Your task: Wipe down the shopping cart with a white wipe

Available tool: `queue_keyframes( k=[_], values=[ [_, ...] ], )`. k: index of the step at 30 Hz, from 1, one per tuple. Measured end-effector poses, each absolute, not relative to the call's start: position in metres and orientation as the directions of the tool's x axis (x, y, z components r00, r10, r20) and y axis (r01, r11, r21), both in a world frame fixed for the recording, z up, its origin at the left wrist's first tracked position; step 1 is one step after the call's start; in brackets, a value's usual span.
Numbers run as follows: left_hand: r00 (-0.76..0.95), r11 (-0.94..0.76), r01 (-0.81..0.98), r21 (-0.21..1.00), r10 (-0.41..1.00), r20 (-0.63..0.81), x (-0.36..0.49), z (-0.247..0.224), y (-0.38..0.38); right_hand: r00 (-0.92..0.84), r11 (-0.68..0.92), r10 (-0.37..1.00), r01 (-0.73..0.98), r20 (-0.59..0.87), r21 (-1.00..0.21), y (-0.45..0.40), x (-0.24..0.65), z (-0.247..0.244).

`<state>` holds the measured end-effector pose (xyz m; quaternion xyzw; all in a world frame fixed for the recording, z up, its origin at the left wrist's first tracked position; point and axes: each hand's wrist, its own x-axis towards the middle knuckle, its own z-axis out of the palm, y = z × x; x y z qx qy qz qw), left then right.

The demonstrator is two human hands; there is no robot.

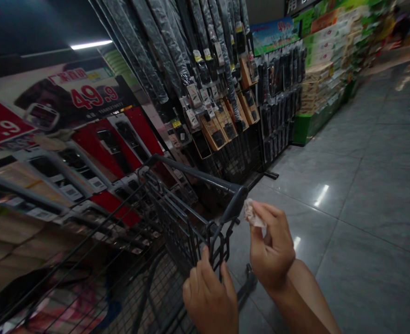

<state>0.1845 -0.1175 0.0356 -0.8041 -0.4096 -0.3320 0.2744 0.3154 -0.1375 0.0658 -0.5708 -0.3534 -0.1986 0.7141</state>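
Observation:
Between the thumb and fingers of my right hand [273, 248] is a crumpled white tissue [253, 215], held beside the handle end of a dark grey shopping cart [238, 199]. My left hand [210, 297] is lower down, close to the cart's side near the handle. Its index finger points up and its thumb stands apart, with nothing visible between them. Whether these fingers touch the cart frame I cannot tell. Inside the wire basket at lower left is a pink and white item with something black on it [62, 301], partly hidden by the mesh and shadow.
Boxed belts [116, 144] fill a display left of the cart, below a price sign [93, 97]. Plastic-wrapped belts [166, 41] hang from a rack ahead. Stacked packages [319, 79] stand on a green base farther right. Grey tiled floor [375, 208] extends along the right.

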Motion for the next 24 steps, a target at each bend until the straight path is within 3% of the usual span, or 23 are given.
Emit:
queue_keyframes(
  k=[4,14,20,24],
  values=[
    [0.463,-0.519,0.833,-0.19,0.468,0.753,0.183,0.036,-0.117,0.544,0.318,0.167,0.76,0.822,-0.567,-0.128,0.31,0.067],
    [0.432,-0.517,0.841,-0.16,0.464,0.773,0.189,0.041,-0.115,0.726,0.208,0.109,0.652,0.679,-0.729,-0.122,0.333,0.056],
    [0.465,-0.532,0.824,-0.196,0.436,0.771,0.181,0.037,-0.113,0.537,0.327,0.163,0.762,0.828,-0.559,-0.124,0.324,0.066],
    [0.51,-0.539,0.806,-0.245,0.421,0.751,0.174,0.035,-0.11,0.56,0.266,0.164,0.767,0.812,-0.583,-0.127,0.332,0.061]
  ],
)
